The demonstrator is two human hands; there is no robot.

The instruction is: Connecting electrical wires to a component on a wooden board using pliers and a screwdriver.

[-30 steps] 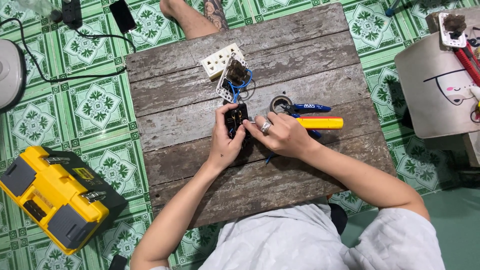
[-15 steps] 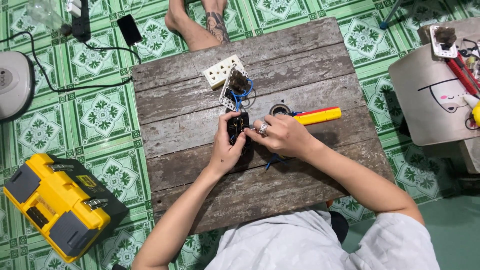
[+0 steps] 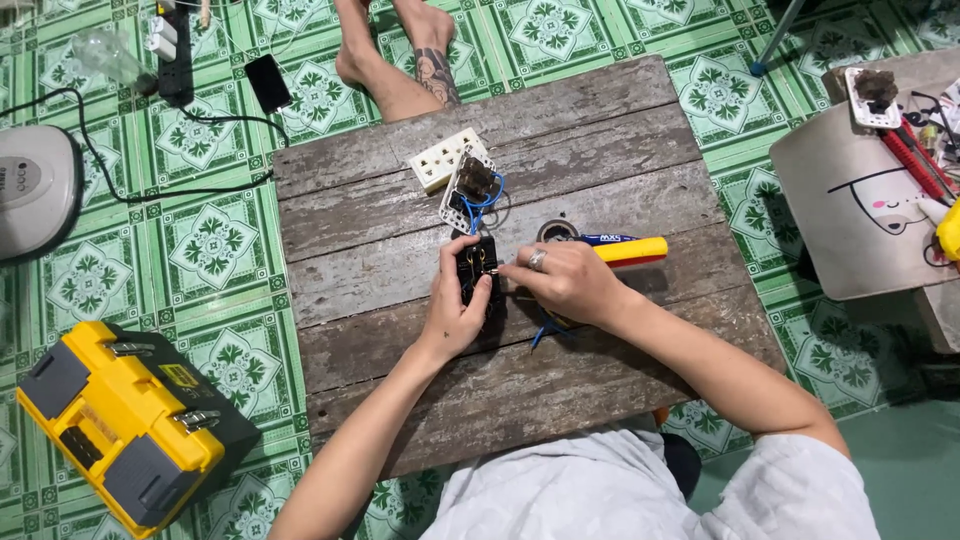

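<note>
My left hand (image 3: pixel 455 312) grips a small black electrical module (image 3: pixel 476 266) and steadies it on the grey wooden table (image 3: pixel 380 230). My right hand (image 3: pixel 562 282), with a ring on one finger, pinches something small against the module's right side; I cannot make out what it is. Blue wire runs from under my right hand toward the table's near side. Just beyond the module lies a white socket frame with blue wires (image 3: pixel 470 190), and a white socket plate (image 3: pixel 440 158) sits behind it.
A yellow-handled tool (image 3: pixel 625 248) and a roll of dark tape (image 3: pixel 556 231) lie right of my hands. Another person's bare feet (image 3: pixel 400 55) rest past the table's far edge. A yellow toolbox (image 3: pixel 120 425) stands on the green tiled floor at left.
The view has shifted slightly. Both hands stay on the black module; my right fingers have moved closer against its right side.
</note>
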